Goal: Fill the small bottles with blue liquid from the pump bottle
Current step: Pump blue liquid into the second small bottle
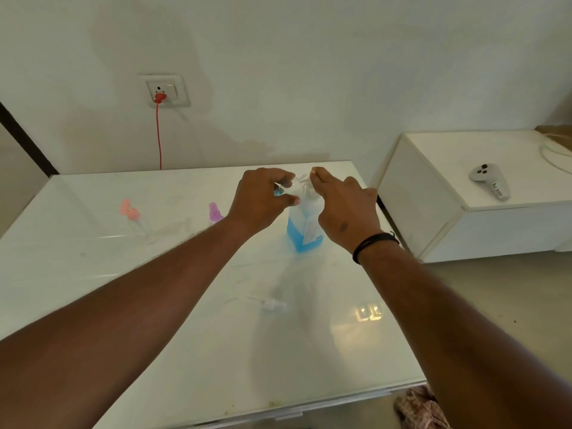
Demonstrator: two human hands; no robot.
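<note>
My two hands meet over the far middle of the table (pixel 185 305). The left hand (pixel 260 201) grips a small bottle (pixel 283 188), held against the spout of the pump bottle (pixel 305 226), which stands on the table directly under the grip. My right hand (pixel 343 205) rests on the pump head from the right. Left of the grip stand two capped bottles: one (pixel 215 212) close by, the other (pixel 130 210) well beyond it. Nearer to me than the grip lies a loose cap (pixel 272 304). Far right, off the table, a controller (pixel 489 181) lies on a cabinet (pixel 433 168).
</note>
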